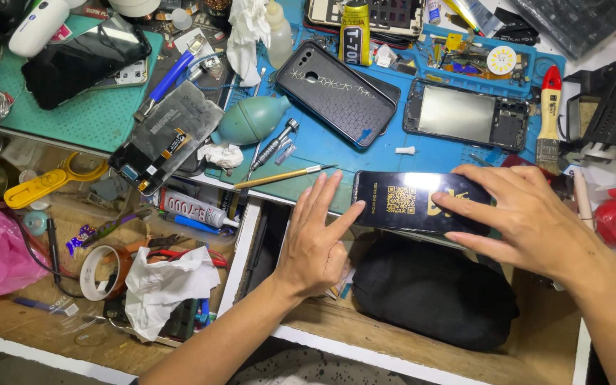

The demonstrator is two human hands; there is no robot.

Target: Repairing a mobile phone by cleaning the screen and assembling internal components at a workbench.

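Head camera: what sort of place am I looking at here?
Most likely a phone repair bench. Both hands, left hand and right hand, press on a black phone at the edge of a blue work mat. An opened phone frame, glue tubes and a blower bulb lie around.

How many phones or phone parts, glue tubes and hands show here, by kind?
Phones and phone parts: 5 (black phone under both hands, black case, open frame, screen panel, dark phone)
Glue tubes: 2 (yellow tube, white tube)
Hands: 2 (left hand, right hand)
Total: 9
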